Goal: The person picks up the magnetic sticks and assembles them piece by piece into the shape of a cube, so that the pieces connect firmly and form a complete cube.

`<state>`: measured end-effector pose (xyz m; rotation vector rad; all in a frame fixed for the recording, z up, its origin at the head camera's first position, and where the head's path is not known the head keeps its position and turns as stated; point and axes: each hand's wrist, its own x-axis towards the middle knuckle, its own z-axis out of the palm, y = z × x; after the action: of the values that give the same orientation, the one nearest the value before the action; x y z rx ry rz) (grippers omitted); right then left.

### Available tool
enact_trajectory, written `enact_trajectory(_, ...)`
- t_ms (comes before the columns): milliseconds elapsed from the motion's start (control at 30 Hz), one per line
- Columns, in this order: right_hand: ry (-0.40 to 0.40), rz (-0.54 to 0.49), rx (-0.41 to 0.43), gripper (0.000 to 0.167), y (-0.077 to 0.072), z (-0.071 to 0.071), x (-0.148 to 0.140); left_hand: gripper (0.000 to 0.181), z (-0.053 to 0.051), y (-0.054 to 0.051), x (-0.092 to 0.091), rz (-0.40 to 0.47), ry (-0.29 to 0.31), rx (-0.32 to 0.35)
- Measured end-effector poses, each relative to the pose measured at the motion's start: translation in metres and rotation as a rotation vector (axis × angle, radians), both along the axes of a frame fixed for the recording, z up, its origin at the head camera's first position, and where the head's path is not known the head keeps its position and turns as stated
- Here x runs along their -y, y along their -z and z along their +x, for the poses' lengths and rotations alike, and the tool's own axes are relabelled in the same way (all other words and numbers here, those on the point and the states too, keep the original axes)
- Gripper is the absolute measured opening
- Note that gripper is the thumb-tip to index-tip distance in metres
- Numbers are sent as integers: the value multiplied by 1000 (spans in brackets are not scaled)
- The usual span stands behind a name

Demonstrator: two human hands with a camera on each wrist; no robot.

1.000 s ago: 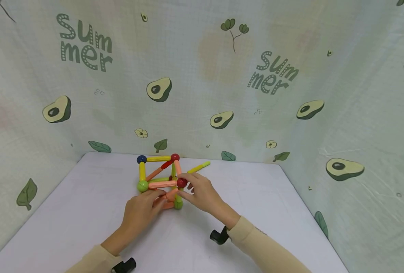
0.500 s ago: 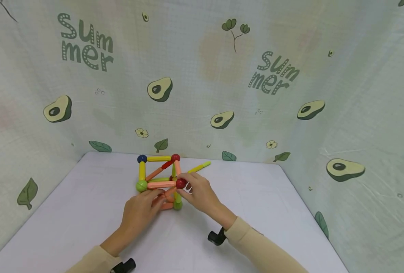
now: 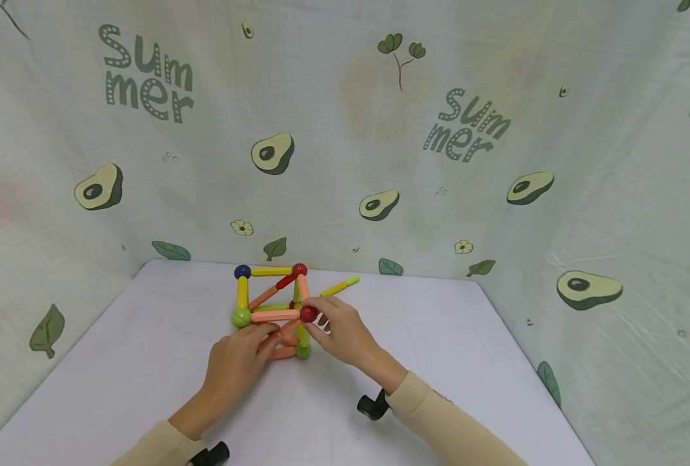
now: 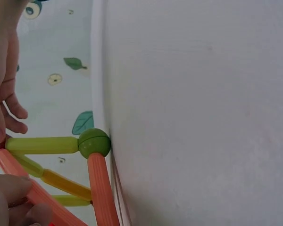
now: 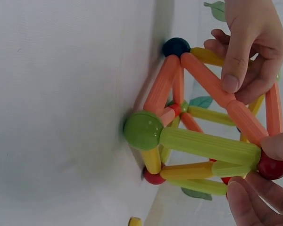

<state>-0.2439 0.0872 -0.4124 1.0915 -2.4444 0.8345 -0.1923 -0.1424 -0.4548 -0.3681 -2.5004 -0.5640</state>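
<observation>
A cube-like frame of magnetic rods and balls stands at the table's far side in the head view. My left hand point(image 3: 234, 359) reaches its front and pinches a salmon diagonal rod point(image 5: 205, 77), which meets another salmon rod point(image 5: 245, 117) end to end. With thumb and fingers, my right hand point(image 3: 345, 330) grips the red ball point(image 3: 308, 314) at the upper front right corner. Below that ball, a lime rod point(image 5: 210, 145) runs down to a green ball point(image 5: 144, 130) on the table. The lower left front corner is hidden behind my left hand in the head view.
A yellow and lime stick point(image 3: 340, 285) lies on the white table point(image 3: 438, 362) behind my right hand. A printed cloth point(image 3: 333, 129) hangs behind the table and along its sides. Black wrist cameras sit under both sleeves.
The front of the frame has shifted very slightly left, the red and green balls with it. Both hands keep their hold in nearly the same place.
</observation>
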Motion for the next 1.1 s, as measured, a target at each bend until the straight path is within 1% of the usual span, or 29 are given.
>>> enact_trajectory(100,-4,5,-2,37,0,0,0,26,3,-2,2,-27,10,-54)
enact_trajectory(200,-4,14,7,36,0,-1,-1,27,5,-9,7,-34,51,-156)
enact_trajectory(267,-6,17,18,36,0,-1,-2,26,5,-18,12,-10,101,-230)
enact_trajectory(333,-8,16,25,36,-1,-1,-3,24,1,-30,19,27,146,-282)
enact_trajectory(400,-7,15,25,37,-2,-2,-4,21,-7,-43,29,71,176,-303)
enact_trajectory(433,-9,14,26,38,-2,-2,-5,19,-12,-49,34,93,181,-299)
enact_trajectory(500,-12,13,23,38,-2,-2,-6,18,-25,-58,47,128,174,-268)
enact_trajectory(600,-23,17,30,38,-2,-3,-8,21,-46,-65,65,160,171,-204)
enact_trajectory(733,-31,21,49,38,-2,-3,-11,29,-72,-65,83,159,198,-94)
enact_trajectory(833,-30,27,59,39,-2,-4,-12,35,-88,-62,90,153,225,13)
enact_trajectory(933,-30,29,66,39,-3,-4,-13,39,-100,-57,95,159,252,140)
enact_trajectory(1000,-32,28,67,38,-3,-4,-13,40,-106,-52,97,176,273,209)
enact_trajectory(1067,-33,29,72,38,-2,-4,-14,38,-109,-48,98,193,283,249)
enact_trajectory(1100,-33,29,73,38,-2,-4,-15,37,-109,-47,98,203,287,257)
